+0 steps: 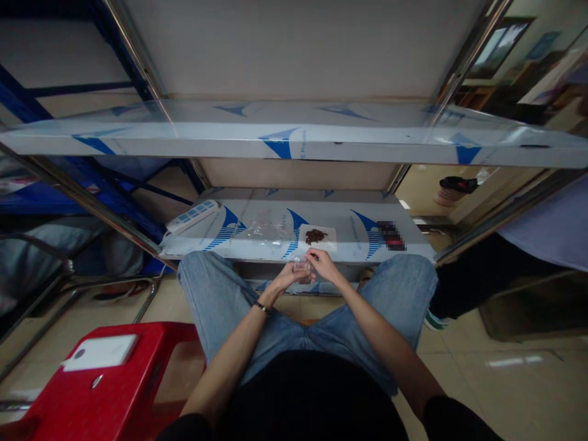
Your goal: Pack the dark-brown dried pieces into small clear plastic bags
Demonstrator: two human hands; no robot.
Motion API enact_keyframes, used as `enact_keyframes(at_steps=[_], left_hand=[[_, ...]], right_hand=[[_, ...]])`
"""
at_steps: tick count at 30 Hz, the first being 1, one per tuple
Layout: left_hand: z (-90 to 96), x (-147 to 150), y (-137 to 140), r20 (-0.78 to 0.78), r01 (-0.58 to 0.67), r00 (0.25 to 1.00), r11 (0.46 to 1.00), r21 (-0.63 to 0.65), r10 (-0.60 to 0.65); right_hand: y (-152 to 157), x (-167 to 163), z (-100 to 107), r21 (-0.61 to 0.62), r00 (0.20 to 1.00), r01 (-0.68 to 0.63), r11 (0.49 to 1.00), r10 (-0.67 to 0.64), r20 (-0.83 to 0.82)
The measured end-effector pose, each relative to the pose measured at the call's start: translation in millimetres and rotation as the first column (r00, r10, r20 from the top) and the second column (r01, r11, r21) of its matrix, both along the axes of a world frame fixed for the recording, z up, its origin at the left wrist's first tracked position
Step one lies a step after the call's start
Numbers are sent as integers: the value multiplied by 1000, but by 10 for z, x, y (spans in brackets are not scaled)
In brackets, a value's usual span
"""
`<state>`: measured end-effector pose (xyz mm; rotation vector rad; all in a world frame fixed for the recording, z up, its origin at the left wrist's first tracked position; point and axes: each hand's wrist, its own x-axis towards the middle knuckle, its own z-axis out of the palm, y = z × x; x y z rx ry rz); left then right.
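Holding a small clear bag (302, 269) together, the left hand (288, 277) and right hand (324, 264) pinch it at the surface's (257, 248) front edge, near brown bits (316, 236).

Light blue jeans cover both legs, the denim faded paler over the knees, with a seam running down the middle. Above them there's a black top, its dark sleeves ending near the elbows and leaving the forearms bare. On the left wrist sits a thin black band (262, 307) with a small pale bead. No rings or watch are visible on the right hand (324, 265).
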<state>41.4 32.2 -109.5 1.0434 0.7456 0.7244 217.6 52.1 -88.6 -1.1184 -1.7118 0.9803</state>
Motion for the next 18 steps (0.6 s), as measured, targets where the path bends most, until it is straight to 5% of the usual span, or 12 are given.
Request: enact_keyframes(at_steps=[4, 8, 13, 18], left_hand=[[-31, -31, -110, -4, 12, 1000, 1000, 28, -12], [-52, -32, -133, 14, -61, 998, 991, 123, 59], [21, -71, -73, -51, -268, 955, 919, 288, 294], [43, -72, -21, -58, -350, 921, 884, 309, 385]], right_hand=[[-142, -106, -91, -106, 922, 208, 972, -231, -310], [-290, -210, -142, -128, 846, 342, 931, -365, -390], [-389, -260, -182, -104, 887, 277, 955, -295, -355], [-386, -256, -227, -228, 829, 275, 934, -350, -436]])
